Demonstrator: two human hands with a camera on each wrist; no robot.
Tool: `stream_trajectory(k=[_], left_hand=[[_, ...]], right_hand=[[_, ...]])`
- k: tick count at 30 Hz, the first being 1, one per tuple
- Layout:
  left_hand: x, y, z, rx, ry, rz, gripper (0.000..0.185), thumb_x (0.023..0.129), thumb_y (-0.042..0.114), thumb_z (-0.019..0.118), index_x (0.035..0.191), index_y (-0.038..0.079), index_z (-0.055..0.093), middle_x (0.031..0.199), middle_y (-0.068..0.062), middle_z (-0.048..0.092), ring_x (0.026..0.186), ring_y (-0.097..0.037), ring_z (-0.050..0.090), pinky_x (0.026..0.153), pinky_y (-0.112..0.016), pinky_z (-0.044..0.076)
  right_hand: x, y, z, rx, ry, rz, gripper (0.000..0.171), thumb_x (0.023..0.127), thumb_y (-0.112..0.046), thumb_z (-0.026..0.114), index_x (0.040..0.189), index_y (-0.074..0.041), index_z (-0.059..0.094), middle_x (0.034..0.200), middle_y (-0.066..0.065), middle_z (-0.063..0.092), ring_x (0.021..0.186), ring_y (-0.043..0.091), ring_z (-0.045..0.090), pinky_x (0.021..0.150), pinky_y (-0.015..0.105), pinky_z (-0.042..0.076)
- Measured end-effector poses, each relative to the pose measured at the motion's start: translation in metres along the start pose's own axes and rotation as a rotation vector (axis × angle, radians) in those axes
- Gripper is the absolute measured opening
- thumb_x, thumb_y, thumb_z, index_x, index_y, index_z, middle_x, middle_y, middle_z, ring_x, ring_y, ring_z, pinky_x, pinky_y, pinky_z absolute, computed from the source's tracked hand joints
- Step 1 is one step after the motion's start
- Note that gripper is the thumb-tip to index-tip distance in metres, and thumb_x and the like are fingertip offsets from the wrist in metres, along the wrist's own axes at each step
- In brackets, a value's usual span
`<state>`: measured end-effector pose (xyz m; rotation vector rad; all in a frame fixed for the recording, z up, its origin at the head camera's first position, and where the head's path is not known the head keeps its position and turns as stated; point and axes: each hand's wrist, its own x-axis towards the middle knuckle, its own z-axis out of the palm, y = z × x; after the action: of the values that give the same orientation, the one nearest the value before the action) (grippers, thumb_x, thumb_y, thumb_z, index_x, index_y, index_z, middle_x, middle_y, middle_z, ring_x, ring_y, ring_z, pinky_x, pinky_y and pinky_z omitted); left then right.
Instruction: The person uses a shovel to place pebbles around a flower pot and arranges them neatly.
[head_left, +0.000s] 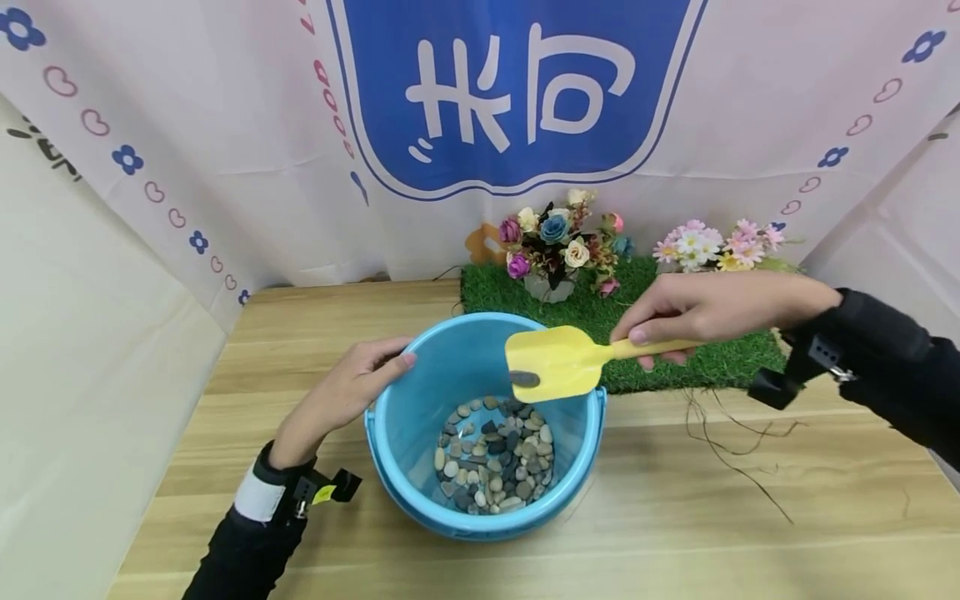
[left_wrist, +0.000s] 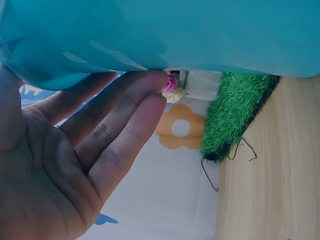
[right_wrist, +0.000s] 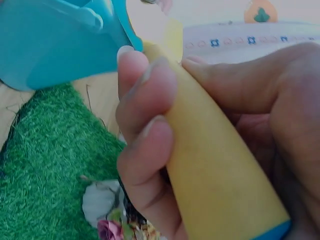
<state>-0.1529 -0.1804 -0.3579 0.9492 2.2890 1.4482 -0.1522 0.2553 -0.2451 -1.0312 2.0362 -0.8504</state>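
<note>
yellow plastic scoop (head_left: 555, 362) gripped by right hand (head_left: 705, 312) | left hand (head_left: 352, 387) flat on smooth blue bucket (head_left: 420, 400)

Blue bucket (head_left: 420, 433) of grey, white and tan pebbles (head_left: 495, 458); yellow spade (head_left: 558, 362); green turf mat (head_left: 675, 350); light wood-grain table (head_left: 750, 517).

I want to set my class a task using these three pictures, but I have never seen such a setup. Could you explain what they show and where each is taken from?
A person works with bare hands and wears three cameras. The wide picture comes from the head; the two close-ups come from the wrists. On the wooden table stands a blue bucket with pebbles at its bottom. The left hand rests with straight fingers against the bucket's outer wall. The right hand grips a yellow shovel above the bucket, one dark stone on its blade. Behind lie a grass mat and flowers.
</note>
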Motion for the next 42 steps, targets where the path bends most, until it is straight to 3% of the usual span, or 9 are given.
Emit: stream_trajectory(k=[8, 19, 27, 34, 42], left_hand=[[0.000, -0.001, 0.001, -0.002, 0.002, -0.012, 0.037, 0.109, 0.013, 0.045, 0.139, -0.006, 0.055, 0.102, -0.016, 0.073, 0.072, -0.021, 0.074, 0.060, -0.038, 0.063], [-0.002, 0.000, -0.001, -0.009, 0.007, -0.017, 0.038, 0.109, 0.013, 0.045, 0.140, -0.006, 0.054, 0.102, -0.017, 0.072, 0.071, -0.022, 0.074, 0.059, -0.038, 0.063], [0.000, 0.000, 0.000, -0.007, 0.004, -0.011, 0.037, 0.109, 0.013, 0.046, 0.139, -0.006, 0.056, 0.103, -0.016, 0.072, 0.072, -0.021, 0.074, 0.060, -0.037, 0.063], [0.000, -0.001, 0.001, -0.016, 0.004, -0.010, 0.036, 0.109, 0.013, 0.045, 0.137, -0.006, 0.057, 0.102, -0.017, 0.072, 0.072, -0.021, 0.075, 0.059, -0.038, 0.063], [0.000, -0.001, 0.000, -0.018, 0.000, -0.015, 0.036, 0.109, 0.014, 0.045, 0.137, -0.005, 0.058, 0.101, -0.015, 0.073, 0.071, -0.022, 0.075, 0.059, -0.038, 0.063]], right_hand=[[-0.040, 0.024, 0.002, 0.036, 0.128, -0.032, 0.033, 0.109, -0.001, 0.043, 0.127, -0.012, 0.068, 0.089, 0.003, 0.068, 0.060, 0.019, 0.058, 0.051, 0.030, 0.053], [-0.091, 0.071, 0.009, 0.062, 0.267, 0.131, 0.031, 0.111, -0.006, 0.041, 0.127, -0.009, 0.067, 0.076, 0.006, 0.062, 0.058, 0.021, 0.055, 0.051, 0.033, 0.051], [-0.128, 0.111, 0.026, 0.093, 0.391, 0.272, 0.034, 0.112, -0.010, 0.040, 0.134, 0.006, 0.058, 0.082, 0.009, 0.064, 0.060, 0.024, 0.056, 0.054, 0.034, 0.052], [-0.143, 0.138, 0.035, 0.104, 0.466, 0.373, 0.036, 0.111, -0.010, 0.040, 0.133, 0.014, 0.055, 0.081, 0.011, 0.063, 0.059, 0.026, 0.053, 0.050, 0.033, 0.046], [-0.155, 0.158, 0.042, 0.121, 0.506, 0.507, 0.040, 0.112, -0.014, 0.040, 0.134, 0.019, 0.050, 0.082, 0.012, 0.063, 0.062, 0.025, 0.053, 0.058, 0.032, 0.047]])
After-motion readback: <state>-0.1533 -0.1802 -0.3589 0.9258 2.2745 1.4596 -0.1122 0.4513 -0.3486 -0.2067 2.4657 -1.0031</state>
